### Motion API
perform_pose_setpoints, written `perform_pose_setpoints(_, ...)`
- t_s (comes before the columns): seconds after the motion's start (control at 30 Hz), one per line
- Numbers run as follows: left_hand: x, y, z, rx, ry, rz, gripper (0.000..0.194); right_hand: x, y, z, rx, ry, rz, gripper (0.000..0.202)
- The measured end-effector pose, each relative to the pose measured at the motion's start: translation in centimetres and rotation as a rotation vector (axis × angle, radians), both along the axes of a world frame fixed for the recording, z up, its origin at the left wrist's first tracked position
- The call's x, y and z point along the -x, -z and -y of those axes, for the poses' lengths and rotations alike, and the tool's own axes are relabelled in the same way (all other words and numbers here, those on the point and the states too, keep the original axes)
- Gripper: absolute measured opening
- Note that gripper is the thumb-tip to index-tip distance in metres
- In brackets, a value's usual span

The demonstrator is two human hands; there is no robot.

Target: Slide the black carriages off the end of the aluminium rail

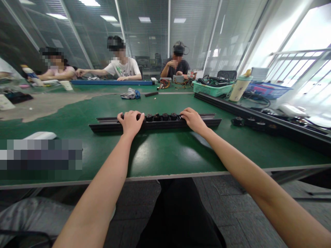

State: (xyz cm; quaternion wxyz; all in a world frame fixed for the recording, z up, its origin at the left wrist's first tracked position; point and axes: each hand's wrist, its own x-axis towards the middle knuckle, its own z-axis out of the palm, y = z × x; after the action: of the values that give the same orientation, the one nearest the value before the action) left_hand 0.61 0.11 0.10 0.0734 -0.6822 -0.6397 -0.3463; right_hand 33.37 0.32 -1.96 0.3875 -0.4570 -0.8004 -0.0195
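Observation:
A long black rail [160, 124] lies crosswise on the green table, with a second, thinner rail [208, 116] just behind it. Several round black parts [164, 117] stand in a row between the two rails. Near the row's left end, my left hand [131, 121] has its fingers curled down around black parts that it partly hides. My right hand [190, 119] is at the right end of the row, its fingers pressed together on a small dark part that is mostly hidden.
Long black profiles [279, 125] run along the right side, beside more round parts [250, 120]. Behind them are a green basket [213, 90] and a bottle [240, 89]. A grey cloth [130, 93] lies farther back. Three people sit across the table [165, 162].

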Motion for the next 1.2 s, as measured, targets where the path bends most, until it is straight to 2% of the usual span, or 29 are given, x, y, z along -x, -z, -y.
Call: perform_pose_setpoints(1.2, 0.05, 0.02, 0.0, 0.001, 0.002, 0.008, 0.029, -0.16, -0.7, 0.68, 0.031, 0.038, -0.008, 0.029)
